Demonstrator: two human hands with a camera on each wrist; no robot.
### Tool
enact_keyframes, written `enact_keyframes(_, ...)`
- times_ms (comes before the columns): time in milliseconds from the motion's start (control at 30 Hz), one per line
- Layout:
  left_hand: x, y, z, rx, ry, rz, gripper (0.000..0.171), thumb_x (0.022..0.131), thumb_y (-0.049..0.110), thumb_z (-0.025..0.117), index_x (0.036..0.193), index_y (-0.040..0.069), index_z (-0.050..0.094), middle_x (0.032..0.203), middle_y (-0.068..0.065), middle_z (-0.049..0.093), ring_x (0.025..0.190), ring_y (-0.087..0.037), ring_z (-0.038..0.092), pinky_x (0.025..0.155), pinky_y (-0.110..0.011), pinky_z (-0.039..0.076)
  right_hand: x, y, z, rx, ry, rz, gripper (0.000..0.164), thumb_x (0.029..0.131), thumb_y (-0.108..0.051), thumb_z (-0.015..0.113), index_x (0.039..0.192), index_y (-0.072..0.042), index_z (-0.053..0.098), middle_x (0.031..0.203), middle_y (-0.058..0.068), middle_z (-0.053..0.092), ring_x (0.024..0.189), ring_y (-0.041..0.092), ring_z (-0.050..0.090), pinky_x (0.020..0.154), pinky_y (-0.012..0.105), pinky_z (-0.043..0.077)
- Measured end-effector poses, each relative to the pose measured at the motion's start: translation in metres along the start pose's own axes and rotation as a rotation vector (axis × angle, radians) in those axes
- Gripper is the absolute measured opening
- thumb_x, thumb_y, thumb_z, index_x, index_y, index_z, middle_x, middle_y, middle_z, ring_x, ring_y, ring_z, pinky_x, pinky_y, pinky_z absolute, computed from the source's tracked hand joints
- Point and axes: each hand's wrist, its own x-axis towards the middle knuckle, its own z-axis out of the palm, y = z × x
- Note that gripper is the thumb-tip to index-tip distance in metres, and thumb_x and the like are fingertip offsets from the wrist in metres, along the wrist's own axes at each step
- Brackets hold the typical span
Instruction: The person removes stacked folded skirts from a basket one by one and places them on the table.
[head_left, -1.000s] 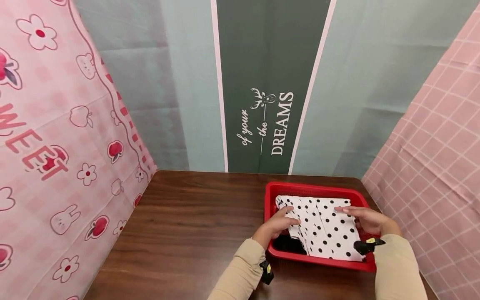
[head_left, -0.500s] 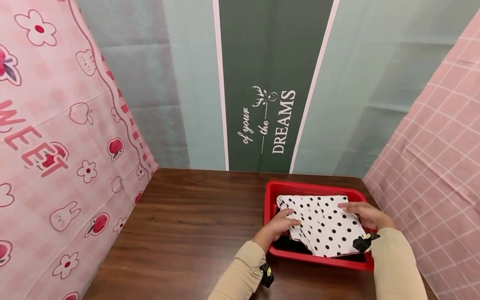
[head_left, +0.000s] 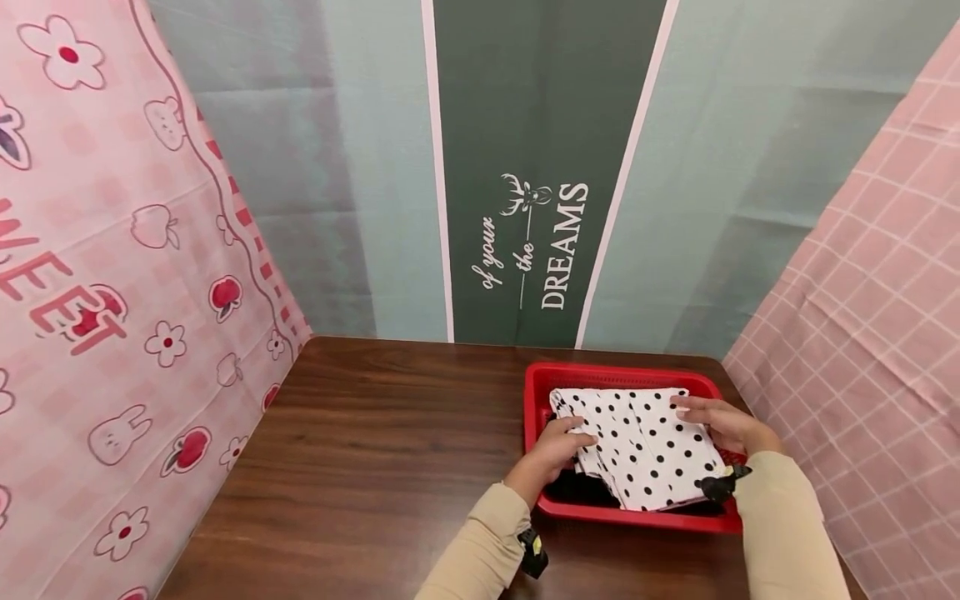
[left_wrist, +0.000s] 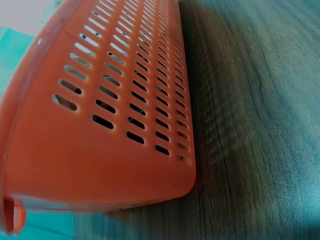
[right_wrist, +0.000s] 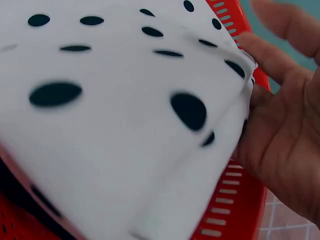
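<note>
A folded white cloth with black polka dots [head_left: 660, 450] lies in a red plastic basket [head_left: 637, 521]. At the cloth's left edge, my left hand [head_left: 551, 450] holds it, with two digits on top and the rest of the fingers hidden. My right hand [head_left: 727, 425] is at the right edge, its fingers extended over the far right corner. In the right wrist view, the fingers of that hand [right_wrist: 290, 110] touch the cloth's rounded edge [right_wrist: 220, 135] beside the slotted basket wall. Only the outer side of the basket [left_wrist: 100, 150] shows in the left wrist view; that hand is out of it.
Something black [head_left: 588, 490] lies in the basket under the cloth's near left side. The basket stands on the right of a brown wooden table [head_left: 375, 467]. Patterned curtains hang left [head_left: 157, 333], behind [head_left: 517, 125] and right [head_left: 862, 333].
The cloth's near right corner has swung away from the basket's front rim, baring dark contents there. My right hand has moved slightly left and away with that edge; my left hand stays at its edge.
</note>
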Motion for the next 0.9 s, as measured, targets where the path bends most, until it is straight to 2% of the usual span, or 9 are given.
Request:
enact_keyframes(67, 0.001, -0.002, -0.001, 0.007, 0.022, 0.019, 0.050, 0.080, 0.000, 0.063, 0.128, -0.006, 0.050, 0.109, -0.013, 0.059, 0.081, -0.018, 0.059, 0.068, -0.035, 0.051, -0.004, -0.002, 0.003, 0.039, -0.070, 0.018, 0.068, 0.097, -0.015, 0.048, 0.149, -0.007, 0.004, 0.145, 0.030, 0.013, 0.107, 0.023, 0.053, 0.086, 0.050, 0.044)
enact_keyframes(133, 0.002, -0.003, -0.002, 0.000, 0.039, 0.029, 0.049, 0.079, -0.003, 0.063, 0.127, -0.007, 0.051, 0.103, -0.012, 0.061, 0.077, -0.017, 0.059, 0.067, -0.033, 0.052, -0.007, -0.002, 0.006, 0.065, -0.124, 0.040, 0.071, 0.097, -0.014, 0.048, 0.149, -0.010, 0.000, 0.144, 0.028, 0.016, 0.109, 0.027, 0.052, 0.087, 0.053, 0.043)
enact_keyframes(233, 0.002, -0.003, -0.001, -0.015, 0.047, 0.029, 0.051, 0.078, -0.006, 0.062, 0.127, -0.007, 0.051, 0.103, -0.013, 0.061, 0.076, -0.017, 0.060, 0.068, -0.033, 0.052, -0.012, 0.003, 0.006, 0.082, -0.195, 0.063, 0.065, 0.096, -0.011, 0.048, 0.148, -0.006, 0.010, 0.135, 0.022, 0.037, 0.107, 0.031, 0.054, 0.087, 0.052, 0.043)
enact_keyframes(300, 0.003, -0.003, 0.000, -0.031, 0.046, 0.028, 0.052, 0.077, -0.009, 0.062, 0.127, -0.008, 0.051, 0.107, -0.014, 0.059, 0.077, -0.017, 0.060, 0.069, -0.033, 0.052, -0.014, 0.008, 0.004, 0.084, -0.208, 0.069, 0.057, 0.095, -0.010, 0.048, 0.145, 0.000, 0.022, 0.125, 0.014, 0.051, 0.105, 0.032, 0.056, 0.087, 0.051, 0.044)
enact_keyframes(367, 0.004, -0.003, 0.001, -0.044, 0.042, 0.027, 0.053, 0.075, -0.010, 0.062, 0.127, -0.007, 0.051, 0.108, -0.013, 0.059, 0.076, -0.017, 0.059, 0.069, -0.032, 0.052, -0.016, 0.012, 0.003, 0.058, -0.198, 0.049, 0.052, 0.095, -0.009, 0.049, 0.141, 0.004, 0.029, 0.122, 0.016, 0.054, 0.103, 0.032, 0.058, 0.086, 0.050, 0.045)
enact_keyframes(467, 0.006, -0.003, 0.001, -0.081, 0.027, 0.033, 0.055, 0.073, -0.013, 0.062, 0.127, -0.008, 0.051, 0.106, -0.012, 0.059, 0.076, -0.016, 0.059, 0.068, -0.032, 0.052, -0.017, 0.011, 0.004, -0.081, -0.109, -0.044, 0.053, 0.092, -0.009, 0.055, 0.138, 0.008, 0.034, 0.129, 0.023, 0.045, 0.104, 0.031, 0.055, 0.087, 0.046, 0.045)
enact_keyframes(567, 0.008, -0.002, -0.001, -0.117, 0.012, 0.032, 0.057, 0.072, -0.016, 0.060, 0.128, -0.008, 0.050, 0.100, -0.012, 0.061, 0.075, -0.017, 0.059, 0.067, -0.032, 0.052, -0.018, 0.008, 0.008, -0.252, -0.009, -0.153, 0.061, 0.088, -0.013, 0.062, 0.137, 0.010, 0.033, 0.137, 0.033, 0.027, 0.111, 0.036, 0.048, 0.088, 0.047, 0.042)
enact_keyframes(633, 0.008, -0.002, -0.004, -0.146, -0.002, 0.032, 0.060, 0.072, -0.017, 0.058, 0.130, -0.008, 0.047, 0.098, -0.012, 0.062, 0.076, -0.017, 0.059, 0.068, -0.032, 0.052, -0.020, 0.007, 0.011, -0.308, 0.051, -0.187, 0.063, 0.087, -0.015, 0.065, 0.137, 0.008, 0.035, 0.140, 0.033, 0.021, 0.113, 0.035, 0.044, 0.089, 0.047, 0.041)
enact_keyframes(900, 0.001, 0.009, -0.013, -0.211, -0.115, 0.078, 0.074, 0.063, -0.020, 0.048, 0.135, -0.003, 0.042, 0.109, -0.015, 0.058, 0.078, -0.014, 0.056, 0.065, -0.024, 0.046, -0.036, 0.010, 0.022, -0.335, 0.196, -0.270, 0.050, 0.085, -0.015, 0.068, 0.128, 0.004, 0.052, 0.135, 0.028, 0.037, 0.105, 0.011, 0.046, 0.083, 0.038, 0.043)
